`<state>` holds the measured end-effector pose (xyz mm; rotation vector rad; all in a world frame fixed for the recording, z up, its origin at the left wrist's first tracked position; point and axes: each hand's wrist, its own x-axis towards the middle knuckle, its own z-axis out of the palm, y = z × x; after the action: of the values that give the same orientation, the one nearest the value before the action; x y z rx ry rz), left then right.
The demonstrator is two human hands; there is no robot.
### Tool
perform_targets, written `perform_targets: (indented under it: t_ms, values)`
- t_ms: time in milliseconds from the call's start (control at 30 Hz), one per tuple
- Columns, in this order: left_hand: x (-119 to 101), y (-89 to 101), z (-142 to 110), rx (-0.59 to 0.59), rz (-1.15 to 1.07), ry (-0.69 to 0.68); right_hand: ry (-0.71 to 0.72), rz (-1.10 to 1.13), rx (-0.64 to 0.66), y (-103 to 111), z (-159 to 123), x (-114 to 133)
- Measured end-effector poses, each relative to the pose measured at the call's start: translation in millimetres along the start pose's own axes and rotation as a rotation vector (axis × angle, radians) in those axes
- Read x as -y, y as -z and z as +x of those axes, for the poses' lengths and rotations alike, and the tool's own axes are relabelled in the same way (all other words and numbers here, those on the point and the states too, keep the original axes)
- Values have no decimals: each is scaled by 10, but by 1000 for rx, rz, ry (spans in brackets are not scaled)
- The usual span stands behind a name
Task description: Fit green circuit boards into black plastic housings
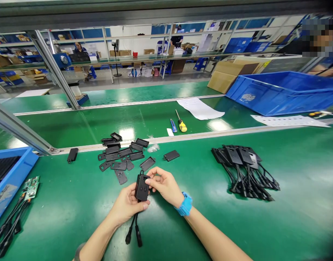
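Note:
My left hand [126,207] is closed around a small black plastic module [142,187] from below and the left. Two short black cables with plugs [133,232] hang from the module toward me. My right hand [164,185] pinches the module's upper right edge with fingertips; a blue watch [185,204] is on that wrist. Just beyond my hands lies a scatter of several black plastic housing shells and lids [120,154], with one lid [171,155] apart to the right.
A stack of finished black modules with cables [244,166] lies at right. Green circuit boards with cables [30,186] and a blue tray [8,174] sit at left. A screwdriver [181,123], blue cutter [173,125], papers and a blue bin [286,92] rest beyond the metal rail.

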<state>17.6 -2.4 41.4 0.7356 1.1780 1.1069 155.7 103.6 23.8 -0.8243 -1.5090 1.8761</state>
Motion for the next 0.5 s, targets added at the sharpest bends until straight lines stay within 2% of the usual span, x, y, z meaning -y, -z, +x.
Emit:
perform_targets:
  t_ms: [200, 300, 500]
  values:
    - [24, -27, 6, -36, 142, -45, -29, 87, 0, -24, 13, -90]
    - [25, -35, 14, -64, 222, -74, -44, 155, 54, -21, 31, -117]
    - [32, -25, 7, -75, 294, -117, -120, 132, 154, 2, 57, -95]
